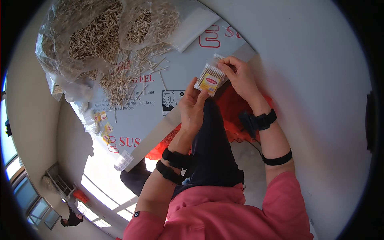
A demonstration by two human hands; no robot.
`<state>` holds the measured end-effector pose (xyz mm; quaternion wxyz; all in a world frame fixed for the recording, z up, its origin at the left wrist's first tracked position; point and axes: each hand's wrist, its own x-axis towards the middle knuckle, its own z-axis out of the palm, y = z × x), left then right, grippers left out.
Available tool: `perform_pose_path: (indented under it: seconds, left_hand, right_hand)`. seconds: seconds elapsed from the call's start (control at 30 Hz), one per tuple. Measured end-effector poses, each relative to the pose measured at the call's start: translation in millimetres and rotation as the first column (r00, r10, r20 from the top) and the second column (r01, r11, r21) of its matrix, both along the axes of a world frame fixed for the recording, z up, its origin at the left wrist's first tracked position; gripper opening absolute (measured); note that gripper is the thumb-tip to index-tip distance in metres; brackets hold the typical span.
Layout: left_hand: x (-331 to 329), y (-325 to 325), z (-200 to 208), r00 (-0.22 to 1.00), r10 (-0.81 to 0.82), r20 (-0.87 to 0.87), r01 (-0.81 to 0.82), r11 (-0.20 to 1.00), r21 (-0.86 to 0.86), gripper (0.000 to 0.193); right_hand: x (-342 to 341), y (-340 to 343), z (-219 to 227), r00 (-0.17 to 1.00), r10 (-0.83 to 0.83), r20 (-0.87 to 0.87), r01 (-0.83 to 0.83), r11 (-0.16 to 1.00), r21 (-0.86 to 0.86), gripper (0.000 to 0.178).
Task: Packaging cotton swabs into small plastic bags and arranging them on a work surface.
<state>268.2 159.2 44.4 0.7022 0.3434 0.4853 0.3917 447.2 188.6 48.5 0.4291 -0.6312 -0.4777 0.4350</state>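
Over the table's near edge, my left hand [192,110] grips the lower end of a small clear pack of cotton swabs [213,73], its thumb on the yellow and red label. The swabs in the pack lie side by side, white tips toward the far end. At that far end, the thumb and fingers of my right hand [239,78] are closed on the upper edge of the clear wrapper. A big heap of loose cotton swabs [96,44] spills from an open clear plastic bag [48,44] at the far left of the table.
Printed film covers the table [132,116]. A stack of clear plastic sleeves [196,26] lies at its far side. Small packs with yellow labels [107,130] lie along the left edge. Red plastic [230,112] hangs below the table by my legs. Another person [74,218] is far off at lower left.
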Motion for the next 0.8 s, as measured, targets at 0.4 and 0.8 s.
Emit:
perform_pose_path:
  seconds: [0.4,0.8]
  left_hand:
    - [-5.3,-25.6,22.8,0.981,0.053,0.186,-0.056,0.998,0.013,0.048]
    - [3.6,-60.3,28.0,0.976,0.091,0.200,-0.118,0.985,0.128,0.042]
  right_hand:
    - [-10.9,-23.6,49.7,0.964,0.106,-0.246,-0.109,0.994,0.000,0.023]
    - [-17.1,-48.5,64.0,0.986,0.080,-0.149,-0.081,0.997,-0.001,0.021]
